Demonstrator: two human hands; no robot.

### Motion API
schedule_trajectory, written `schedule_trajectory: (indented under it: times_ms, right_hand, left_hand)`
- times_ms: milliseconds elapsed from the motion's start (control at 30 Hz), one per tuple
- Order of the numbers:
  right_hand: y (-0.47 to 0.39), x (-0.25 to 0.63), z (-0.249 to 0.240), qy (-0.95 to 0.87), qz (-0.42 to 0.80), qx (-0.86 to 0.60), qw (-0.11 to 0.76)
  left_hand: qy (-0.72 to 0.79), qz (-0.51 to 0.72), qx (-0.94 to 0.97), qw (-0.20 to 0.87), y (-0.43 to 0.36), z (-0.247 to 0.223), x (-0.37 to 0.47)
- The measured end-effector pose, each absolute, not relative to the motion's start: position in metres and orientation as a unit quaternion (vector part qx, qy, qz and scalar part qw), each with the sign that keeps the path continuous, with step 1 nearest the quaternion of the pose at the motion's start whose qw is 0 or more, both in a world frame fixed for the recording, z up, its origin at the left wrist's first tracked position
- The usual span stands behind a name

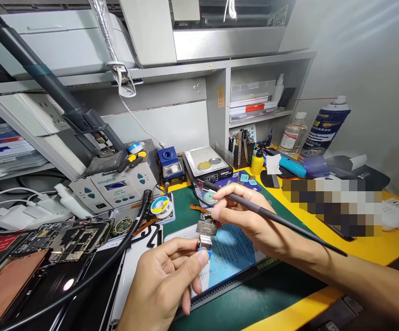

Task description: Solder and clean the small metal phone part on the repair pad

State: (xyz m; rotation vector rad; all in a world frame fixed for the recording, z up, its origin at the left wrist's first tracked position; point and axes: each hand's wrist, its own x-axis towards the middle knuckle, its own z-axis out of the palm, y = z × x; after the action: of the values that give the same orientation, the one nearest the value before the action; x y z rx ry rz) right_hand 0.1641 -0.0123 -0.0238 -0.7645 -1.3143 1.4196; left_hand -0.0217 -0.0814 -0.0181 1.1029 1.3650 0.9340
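Near the middle, my left hand [171, 271] is closed, thumb and fingers pinching a small shiny metal part [205, 241] with a bit of blue at its lower end. A flat grey plate-like piece [206, 227] and an orange-brown flex ribbon [199, 208] show just above it. My right hand [244, 214] is closed around a slim black pen-shaped tool [264, 212], which slants across the hand toward the forearm. Its thumb and fingertips are at the upper edge of the grey piece; whether they grip it, I cannot tell. Beneath both hands lies a blue printed sheet [233, 253].
A green mat [271, 303] covers the yellow bench. Opened devices and circuit boards [71, 241] lie at left, crossed by a black hose [116, 257]. A solder spool [161, 207], a grey station [116, 184], a yellow bottle [257, 162] and a spray can [325, 131] stand behind.
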Motion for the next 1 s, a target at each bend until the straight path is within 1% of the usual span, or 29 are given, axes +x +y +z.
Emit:
schedule_trajectory:
  times_ms: [200,733,1000]
  right_hand:
    - [-0.011,0.167,-0.025,-0.562,0.582,-0.314,0.497]
    - [-0.014,0.165,-0.017,-0.535,0.609,-0.331,0.483]
    - [-0.014,0.165,-0.019,-0.526,0.608,-0.331,0.495]
  left_hand:
    - [0.578,0.391,0.466,0.544,-0.081,-0.019,-0.022]
    - [0.572,0.362,0.473,0.564,-0.078,-0.021,-0.024]
    - [0.577,0.372,0.465,0.559,-0.079,-0.022,-0.022]
